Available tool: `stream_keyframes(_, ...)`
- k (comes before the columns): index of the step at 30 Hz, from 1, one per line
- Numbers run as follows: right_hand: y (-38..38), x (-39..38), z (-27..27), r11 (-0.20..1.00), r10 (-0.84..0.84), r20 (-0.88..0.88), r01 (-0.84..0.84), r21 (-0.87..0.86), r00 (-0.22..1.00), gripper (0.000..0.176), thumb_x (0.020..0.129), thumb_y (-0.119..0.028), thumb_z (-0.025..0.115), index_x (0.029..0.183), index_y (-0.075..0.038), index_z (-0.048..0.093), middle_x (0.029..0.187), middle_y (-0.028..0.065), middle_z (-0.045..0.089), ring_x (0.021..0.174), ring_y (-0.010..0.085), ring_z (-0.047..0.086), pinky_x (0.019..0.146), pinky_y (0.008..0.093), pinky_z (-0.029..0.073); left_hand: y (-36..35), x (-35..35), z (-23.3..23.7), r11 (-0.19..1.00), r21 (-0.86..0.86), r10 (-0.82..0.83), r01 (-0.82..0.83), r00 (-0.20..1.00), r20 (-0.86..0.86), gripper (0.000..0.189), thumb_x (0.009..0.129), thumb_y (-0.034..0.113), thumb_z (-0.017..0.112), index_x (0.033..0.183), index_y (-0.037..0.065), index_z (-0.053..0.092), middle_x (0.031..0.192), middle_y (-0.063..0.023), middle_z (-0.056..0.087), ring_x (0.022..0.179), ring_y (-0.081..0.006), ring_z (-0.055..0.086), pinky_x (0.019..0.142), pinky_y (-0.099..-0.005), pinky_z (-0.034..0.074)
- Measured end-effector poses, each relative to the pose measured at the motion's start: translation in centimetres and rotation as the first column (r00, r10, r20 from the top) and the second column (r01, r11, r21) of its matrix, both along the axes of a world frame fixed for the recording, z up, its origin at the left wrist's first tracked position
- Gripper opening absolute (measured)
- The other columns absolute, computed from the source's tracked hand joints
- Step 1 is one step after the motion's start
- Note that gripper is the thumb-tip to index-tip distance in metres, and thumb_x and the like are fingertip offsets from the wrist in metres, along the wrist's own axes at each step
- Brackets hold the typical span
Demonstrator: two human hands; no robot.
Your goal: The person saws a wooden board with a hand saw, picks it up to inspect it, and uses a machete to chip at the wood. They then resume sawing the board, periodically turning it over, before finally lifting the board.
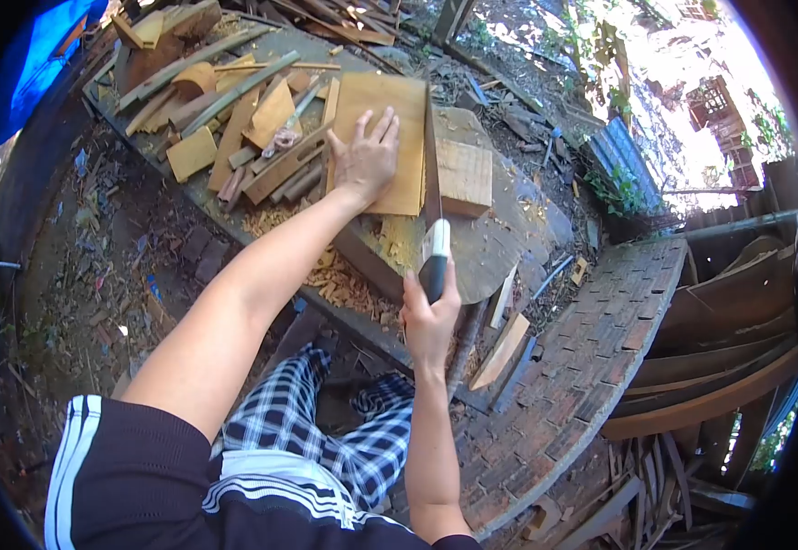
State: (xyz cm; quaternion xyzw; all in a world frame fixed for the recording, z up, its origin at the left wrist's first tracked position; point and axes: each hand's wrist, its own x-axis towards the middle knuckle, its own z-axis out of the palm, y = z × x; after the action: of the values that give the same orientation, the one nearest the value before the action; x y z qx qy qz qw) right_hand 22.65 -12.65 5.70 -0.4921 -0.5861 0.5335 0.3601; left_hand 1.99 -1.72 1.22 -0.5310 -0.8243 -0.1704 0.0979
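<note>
My left hand (365, 163) lies with spread fingers on a flat yellowish board (408, 128), pressing on its surface. Lower and to the right, my right hand (431, 302) is wrapped round the dark and white handle of a saw (432, 174). The saw's thin blade points away from me along the board's right edge; its teeth cannot be made out. Just right of the blade sits a thick pale wood block (464, 177). Both wood pieces rest on the worn workbench (518, 243).
Wood offcuts (193, 153) and sticks are piled on the bench's left side. Shavings (335, 280) lie along its near edge. A narrow wood strip (500, 350) is at the lower right, beside a brick surface (546, 403). Curved boards (720, 394) are stacked far right.
</note>
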Motion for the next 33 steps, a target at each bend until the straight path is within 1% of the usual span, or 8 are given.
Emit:
stream_keyframes(4, 0.4, -2.2, 3.9, 0.972, -0.041, 0.196, -0.006, 0.236, 0.980, 0.063, 0.090, -0.013, 0.065, 0.148, -0.008, 0.040, 0.085, 0.0212, 0.070, 0.069, 0.0220, 0.068, 0.063, 0.0368, 0.051, 0.4, 0.1, 0.4, 0.998, -0.040, 0.048, -0.045, 0.995, 0.091, 0.045, 0.102, 0.030, 0.042, 0.144, 0.015, 0.046, 0.156, 0.0055, 0.037, 0.143, -0.0227, 0.030, 0.104, -0.0758, 0.025)
stream_keyframes(8, -1.0, -1.4, -4.9, 0.916, -0.042, 0.236, -0.057, 0.397, 0.971, 0.063, 0.090, -0.010, 0.063, 0.149, -0.009, 0.039, 0.092, 0.0248, 0.070, 0.072, 0.0360, 0.071, 0.061, 0.0356, 0.051, 0.0, 0.0, 0.5, 0.999, -0.030, 0.027, -0.025, 0.996, 0.085, 0.045, 0.102, 0.029, 0.042, 0.145, 0.016, 0.045, 0.156, 0.0060, 0.037, 0.143, -0.0228, 0.030, 0.104, -0.0761, 0.024)
stream_keyframes(10, -0.2, -1.9, -6.2, 0.780, -0.138, 0.074, 0.062, 0.623, 0.988, 0.062, 0.091, -0.009, 0.063, 0.148, -0.009, 0.040, 0.096, 0.0201, 0.071, 0.072, 0.0285, 0.071, 0.061, 0.0335, 0.051, -0.1, -0.2, 1.1, 0.994, -0.104, -0.015, 0.025, 0.996, 0.092, 0.046, 0.102, 0.030, 0.042, 0.146, 0.017, 0.045, 0.156, 0.0064, 0.036, 0.144, -0.0229, 0.029, 0.105, -0.0751, 0.025)
stream_keyframes(13, 0.9, -1.5, -3.8, 0.963, -0.181, -0.142, 0.204, 0.175, 0.973, 0.063, 0.092, -0.009, 0.063, 0.150, -0.010, 0.038, 0.104, 0.0152, 0.072, 0.072, 0.0196, 0.067, 0.060, 0.0328, 0.051, -0.4, -0.2, 1.2, 0.993, -0.106, -0.034, 0.043, 0.996, 0.086, 0.046, 0.102, 0.030, 0.042, 0.146, 0.017, 0.044, 0.156, 0.0068, 0.036, 0.143, -0.0220, 0.030, 0.106, -0.0737, 0.025)
stream_keyframes(15, 3.1, -0.7, -0.2, 0.812, -0.292, -0.043, 0.271, 0.516, 0.956, 0.064, 0.094, -0.010, 0.061, 0.152, -0.011, 0.034, 0.109, 0.0125, 0.070, 0.074, 0.0129, 0.062, 0.060, 0.0314, 0.051, -0.4, -0.4, 1.2, 0.993, -0.106, -0.051, 0.060, 0.995, 0.080, 0.046, 0.102, 0.030, 0.042, 0.146, 0.017, 0.045, 0.156, 0.0071, 0.036, 0.143, -0.0217, 0.030, 0.106, -0.0733, 0.025)
stream_keyframes(20, 3.2, 6.1, 0.4, 0.817, -0.393, 0.431, 0.093, 0.570, 0.812, 0.059, 0.093, -0.012, 0.064, 0.148, -0.010, 0.042, 0.102, 0.0220, 0.071, 0.074, 0.0267, 0.071, 0.063, 0.0376, 0.054, -0.6, -0.4, 1.3, 0.991, -0.109, -0.071, 0.073, 0.997, 0.020, 0.044, 0.103, 0.029, 0.041, 0.145, 0.017, 0.046, 0.155, 0.0073, 0.038, 0.143, -0.0207, 0.031, 0.108, -0.0725, 0.023)
stream_keyframes(29, 0.7, 7.0, -2.7, 0.936, -0.230, 0.785, -0.090, 0.341, 0.575, 0.073, 0.082, -0.027, 0.076, 0.147, -0.013, 0.044, 0.093, 0.0144, 0.063, 0.080, 0.0322, 0.064, 0.066, 0.0421, 0.052, -1.2, -1.0, 2.1, 0.989, -0.033, -0.143, 0.147, 0.984, 0.110, 0.053, 0.099, 0.042, 0.049, 0.142, 0.012, 0.050, 0.156, -0.0016, 0.037, 0.145, -0.0256, 0.028, 0.111, -0.0691, 0.014)
stream_keyframes(33, 0.7, 7.2, -2.5, 0.952, -0.171, 0.831, -0.128, 0.278, 0.529, 0.074, 0.080, -0.025, 0.077, 0.146, -0.018, 0.046, 0.104, 0.0109, 0.048, 0.099, 0.0300, 0.050, 0.085, 0.0423, 0.047, -5.8, -1.2, 3.5, 0.859, -0.166, -0.473, 0.485, 0.875, 0.108, 0.077, 0.086, 0.053, 0.063, 0.147, 0.011, 0.042, 0.159, -0.0148, 0.026, 0.149, -0.0348, 0.016, 0.111, -0.0738, 0.006)
